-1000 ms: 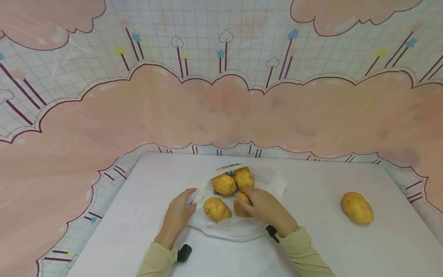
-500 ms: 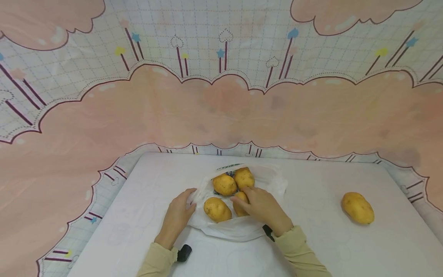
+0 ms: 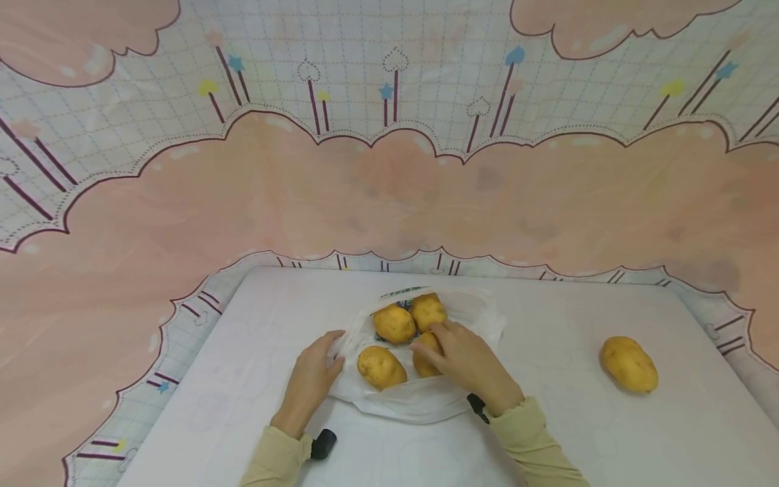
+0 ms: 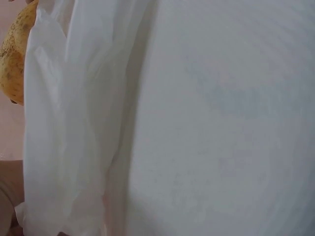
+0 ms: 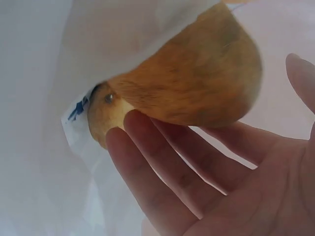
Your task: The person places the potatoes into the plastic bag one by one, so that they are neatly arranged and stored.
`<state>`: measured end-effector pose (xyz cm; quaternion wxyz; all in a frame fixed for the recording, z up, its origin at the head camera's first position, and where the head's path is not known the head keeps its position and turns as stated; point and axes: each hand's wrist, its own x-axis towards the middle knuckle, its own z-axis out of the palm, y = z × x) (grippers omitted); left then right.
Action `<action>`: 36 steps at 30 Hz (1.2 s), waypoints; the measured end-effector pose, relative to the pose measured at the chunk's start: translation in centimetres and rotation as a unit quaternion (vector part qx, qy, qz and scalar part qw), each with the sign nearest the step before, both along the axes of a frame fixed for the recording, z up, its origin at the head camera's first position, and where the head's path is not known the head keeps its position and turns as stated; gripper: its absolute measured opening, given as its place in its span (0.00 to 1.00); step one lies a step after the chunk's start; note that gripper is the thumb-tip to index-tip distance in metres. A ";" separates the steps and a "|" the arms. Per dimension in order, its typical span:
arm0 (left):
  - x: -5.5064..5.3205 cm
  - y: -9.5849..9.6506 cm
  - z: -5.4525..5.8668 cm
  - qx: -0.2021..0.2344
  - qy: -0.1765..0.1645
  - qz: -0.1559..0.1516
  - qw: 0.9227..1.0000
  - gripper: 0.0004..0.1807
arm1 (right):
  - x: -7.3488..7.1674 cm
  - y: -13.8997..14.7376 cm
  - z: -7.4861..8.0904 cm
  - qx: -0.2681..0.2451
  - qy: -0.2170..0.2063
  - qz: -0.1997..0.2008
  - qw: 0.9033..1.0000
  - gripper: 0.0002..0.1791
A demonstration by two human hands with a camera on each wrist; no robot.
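Observation:
A thin white plastic bag (image 3: 420, 404) lies on the table with several yellow potatoes at its mouth. My left hand (image 3: 307, 382) holds the bag's left edge between thumb and fingers; in the left wrist view the bag's side (image 4: 74, 123) hides most of that hand. My right hand (image 3: 471, 365) is at the nearer right potato (image 3: 425, 362). In the right wrist view its long fingers lie nearly straight along that potato (image 5: 206, 73), the thumb apart from it. Beside it sits another potato (image 3: 381, 368), and two more potatoes (image 3: 393, 323) lie behind.
One loose potato (image 3: 629, 365) lies on the white table (image 3: 548, 433), well to the right of the bag. A patterned cloth backdrop (image 3: 389, 196) rises behind the table. Black wrist devices (image 3: 324, 444) hang under both wrists.
My right hand shifts slightly left with the potato, then back right. My left hand and the bag stay in place.

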<state>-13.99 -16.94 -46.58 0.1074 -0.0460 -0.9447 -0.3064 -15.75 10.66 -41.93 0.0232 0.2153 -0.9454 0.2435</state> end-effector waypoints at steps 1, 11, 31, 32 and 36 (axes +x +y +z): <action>0.0 0.0 0.0 0.000 0.000 0.000 1.000 0.25 | 0.0 0.1 0.1 0.000 0.002 -0.001 1.000 0.29; 0.0 0.0 -0.1 0.000 0.006 0.000 1.000 0.25 | 0.0 1.2 0.4 0.009 0.001 -0.007 1.000 0.32; -0.1 0.0 -0.1 0.005 -0.001 -0.002 1.000 0.25 | -0.3 5.4 1.4 0.042 0.064 -0.021 0.997 0.29; -0.1 0.0 -0.1 0.004 0.000 -0.002 1.000 0.25 | -0.4 5.7 1.4 0.042 0.061 -0.024 0.997 0.29; -0.1 0.0 -0.1 0.003 0.003 -0.001 1.000 0.25 | -0.4 7.0 1.3 0.039 0.058 -0.038 0.997 0.29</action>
